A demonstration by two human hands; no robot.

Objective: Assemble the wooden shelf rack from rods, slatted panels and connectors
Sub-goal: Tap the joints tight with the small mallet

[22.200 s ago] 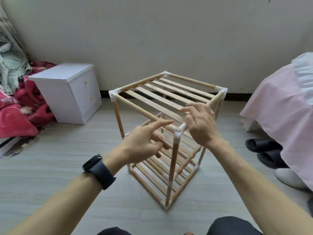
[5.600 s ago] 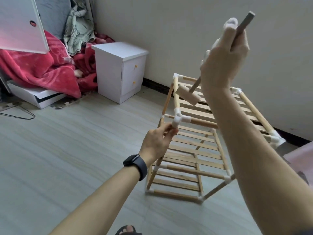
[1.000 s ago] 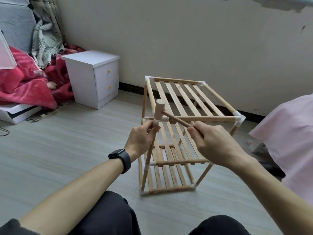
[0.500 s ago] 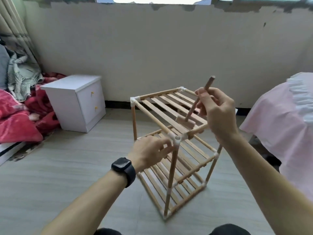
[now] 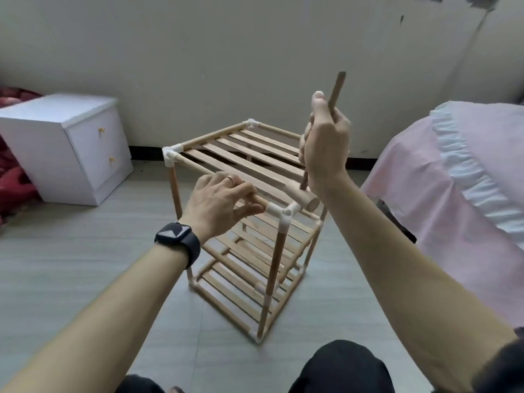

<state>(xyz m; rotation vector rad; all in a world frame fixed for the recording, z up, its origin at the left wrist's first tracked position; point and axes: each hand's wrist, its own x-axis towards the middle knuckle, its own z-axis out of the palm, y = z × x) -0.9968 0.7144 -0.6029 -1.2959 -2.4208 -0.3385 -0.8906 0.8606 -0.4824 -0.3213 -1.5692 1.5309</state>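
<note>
The rack (image 5: 249, 154) stands upright on the floor at the middle of the frame, between the two forearms, and the coming blow, as I judge it, turns on its near top corner, where a white connector (image 5: 280, 212) joins the front rod (image 5: 195, 165), a side rod and the post (image 5: 273, 268) below it. The left hand (image 5: 218, 202) grips the front rod just to the left of that connector, fingers curled over the wood and thumb beneath, so it is the nearer hand and braces the joint. The right hand (image 5: 323, 148) is above and to the right, closed round the handle of a wooden mallet (image 5: 304, 199). The handle runs nearly upright, its free end leaning toward the upper right of the frame. The mallet's head hangs at the bottom, just right of the connector and a little above it. Whether it touches the side rod I cannot tell. The front rod's long axis runs from the connector up and left to the far corner piece, and the post drops straight down to the floor. The rack looks complete: pale wood rods, three slatted tiers, white plastic joints at every visible corner. It looks light and fairly rigid, and probably only seating taps remain. A white cabinet (image 5: 65, 143) stands at the left and a pink bedcover (image 5: 442, 194) at the right.
</note>
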